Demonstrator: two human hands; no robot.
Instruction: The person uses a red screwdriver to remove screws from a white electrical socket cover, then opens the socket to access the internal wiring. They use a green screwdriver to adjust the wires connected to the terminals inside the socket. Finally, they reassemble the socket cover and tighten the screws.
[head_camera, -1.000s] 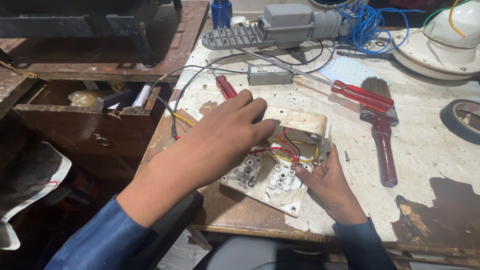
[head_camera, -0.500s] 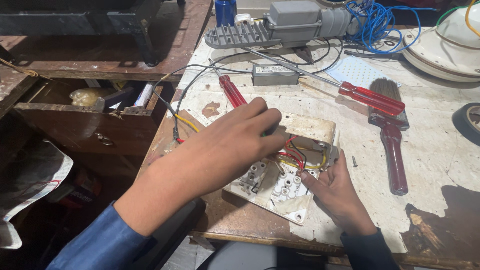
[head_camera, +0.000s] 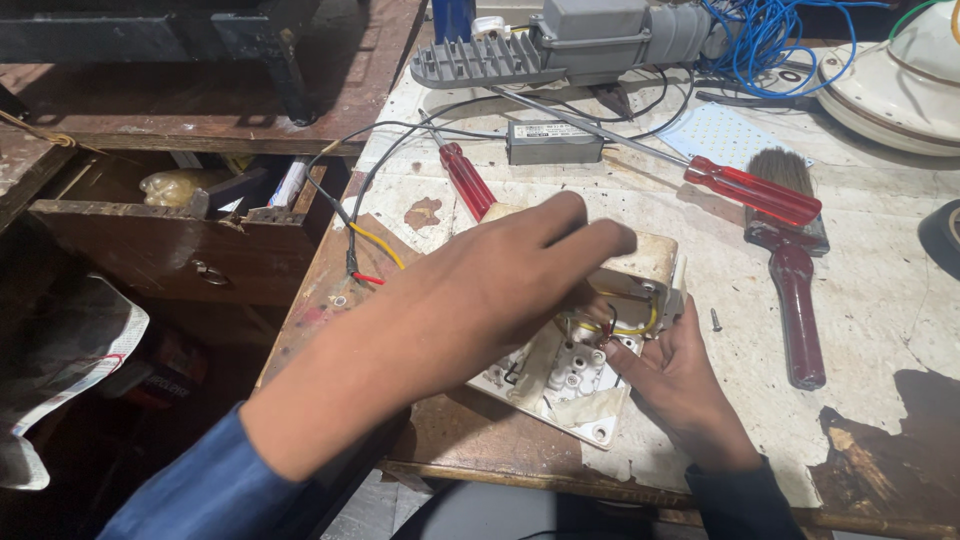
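White switch plate (head_camera: 560, 385), wired back up, is lying on the worktop (head_camera: 880, 300); left hand (head_camera: 500, 285) is covering it, fingers together; right hand (head_camera: 670, 370) is gripping its edge.

Left hand (head_camera: 500, 285) covers white plastic switch plate (head_camera: 560, 385) with yellow-red wiring; right hand (head_camera: 675, 375) steadies edge, grip possibly pinching.

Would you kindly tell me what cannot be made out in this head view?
- Switch plate: its middle is hidden under the left hand.
- Right hand: fingertips hidden among wires; grip unclear.
- White dish: cut off by the right edge.
- Screw: too small to tell its type.
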